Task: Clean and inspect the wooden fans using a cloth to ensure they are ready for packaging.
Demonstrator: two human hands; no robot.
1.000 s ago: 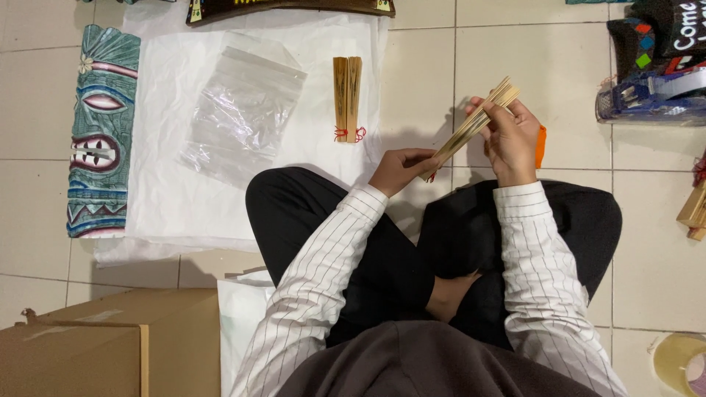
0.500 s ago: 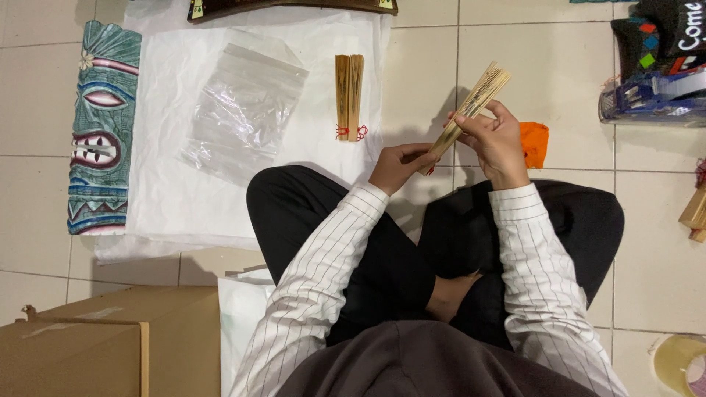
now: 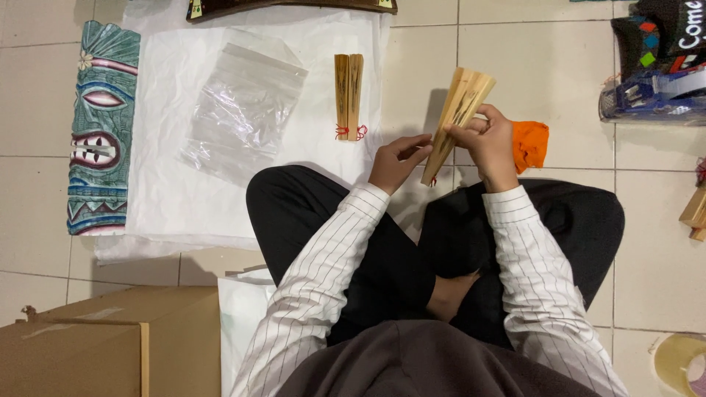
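1. Tiled floor, pale squares; person seated cross-legged on it, dark trousers, striped shirt sleeves. White paper sheet spread on the tiles ahead of the knees.
2. Wooden folding fan held up over the tiles in front of the right knee, slats partly spread at the top, narrow pivot end pointing down towards the lap.
3. Right hand: fingers clamped on the fan about mid-length, thumb pressing the outer slat.
4. Left hand: fingers curled and slightly apart beside the lower end; cannot tell whether the fingertips touch the fan or sit just off it.
5. On the sheet: two closed fans lying side by side with red cords at the near ends, and a clear plastic bag, empty by the look of it. Carved painted mask lies along the sheet's left edge.
6. Orange cloth just behind the right hand; cardboard box at lower left.
7. Risks, as judged: thin slats could crack if forced sideways against the pivot; with only one hand gripping firmly, the fan may slip and strike the tiles; a hanging cord could snag between slats as they move; the sleeve could sweep the closed fans off the sheet.
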